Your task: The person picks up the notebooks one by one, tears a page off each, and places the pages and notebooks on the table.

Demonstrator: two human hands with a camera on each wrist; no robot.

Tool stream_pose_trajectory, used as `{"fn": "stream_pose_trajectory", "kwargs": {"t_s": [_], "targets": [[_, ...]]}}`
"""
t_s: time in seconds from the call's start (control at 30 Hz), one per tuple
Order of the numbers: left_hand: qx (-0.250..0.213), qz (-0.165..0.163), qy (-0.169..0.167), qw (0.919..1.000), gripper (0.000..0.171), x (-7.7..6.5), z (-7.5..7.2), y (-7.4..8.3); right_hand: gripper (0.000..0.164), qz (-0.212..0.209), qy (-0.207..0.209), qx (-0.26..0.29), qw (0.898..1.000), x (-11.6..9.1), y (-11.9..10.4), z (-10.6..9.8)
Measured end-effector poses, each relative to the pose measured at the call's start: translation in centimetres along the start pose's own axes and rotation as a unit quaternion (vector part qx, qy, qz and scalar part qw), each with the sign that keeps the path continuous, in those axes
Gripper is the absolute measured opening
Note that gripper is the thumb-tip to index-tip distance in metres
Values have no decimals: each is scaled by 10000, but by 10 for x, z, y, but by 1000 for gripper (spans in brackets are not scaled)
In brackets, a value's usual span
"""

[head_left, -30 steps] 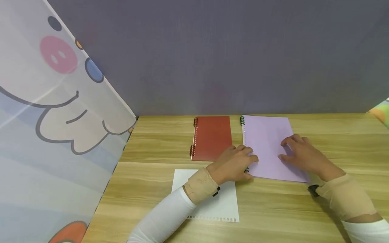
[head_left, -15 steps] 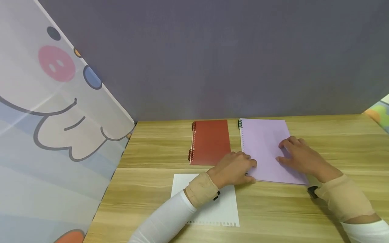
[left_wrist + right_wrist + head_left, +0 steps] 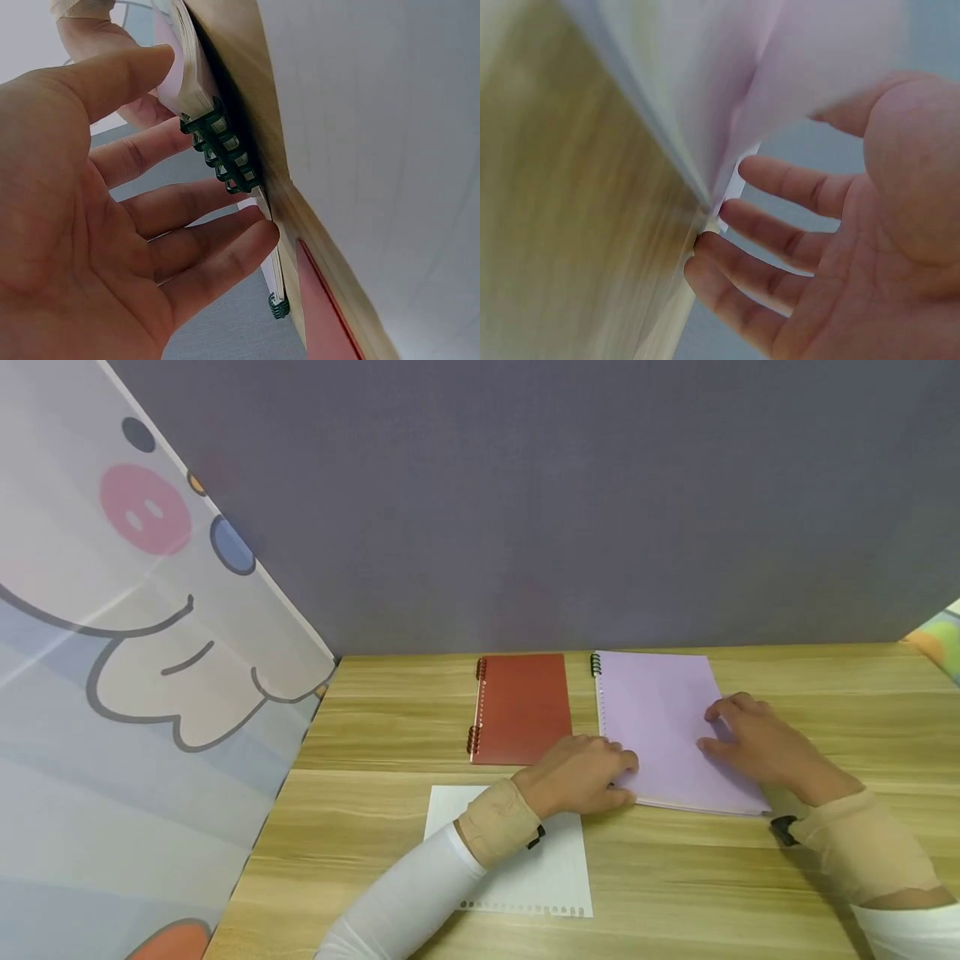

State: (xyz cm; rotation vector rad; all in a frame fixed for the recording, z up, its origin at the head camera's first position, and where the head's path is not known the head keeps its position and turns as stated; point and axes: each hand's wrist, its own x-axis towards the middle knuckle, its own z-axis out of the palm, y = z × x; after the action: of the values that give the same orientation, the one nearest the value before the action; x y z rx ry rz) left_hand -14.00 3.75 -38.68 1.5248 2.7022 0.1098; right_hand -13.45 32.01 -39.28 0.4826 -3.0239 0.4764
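Note:
A lilac ring-bound notebook lies on the wooden table, its cover up and green rings along its left side. My left hand rests at its lower left corner. In the left wrist view the fingers lie loosely extended against the rings, and the thumb is by the page edges. My right hand touches the notebook's right side, the thumb over the cover and partly hidden behind it in the right wrist view. There its relaxed fingers reach the edge, where cover and pages look slightly fanned and blurred.
A red ring-bound notebook lies left of the lilac one. A loose white sheet with punched holes lies under my left forearm. A grey panel rises behind the table, and a cartoon-printed wall stands at left.
My right hand has shifted slightly to the right along the lilac notebook. A layered page edge shows more at the notebook's near side. My left hand stays about where it was.

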Motion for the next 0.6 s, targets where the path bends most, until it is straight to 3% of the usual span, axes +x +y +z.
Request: {"fn": "stream_pose_trajectory", "kwargs": {"t_s": [0.33,0.6], "targets": [[-223,261,-48,9994,23,-1,-4,-4,45,842,-498,331,9946,2,11,-14],[-396,451,5,9982,17,-1,-6,-7,53,1239,-868,326,9879,-3,9,-23]]}}
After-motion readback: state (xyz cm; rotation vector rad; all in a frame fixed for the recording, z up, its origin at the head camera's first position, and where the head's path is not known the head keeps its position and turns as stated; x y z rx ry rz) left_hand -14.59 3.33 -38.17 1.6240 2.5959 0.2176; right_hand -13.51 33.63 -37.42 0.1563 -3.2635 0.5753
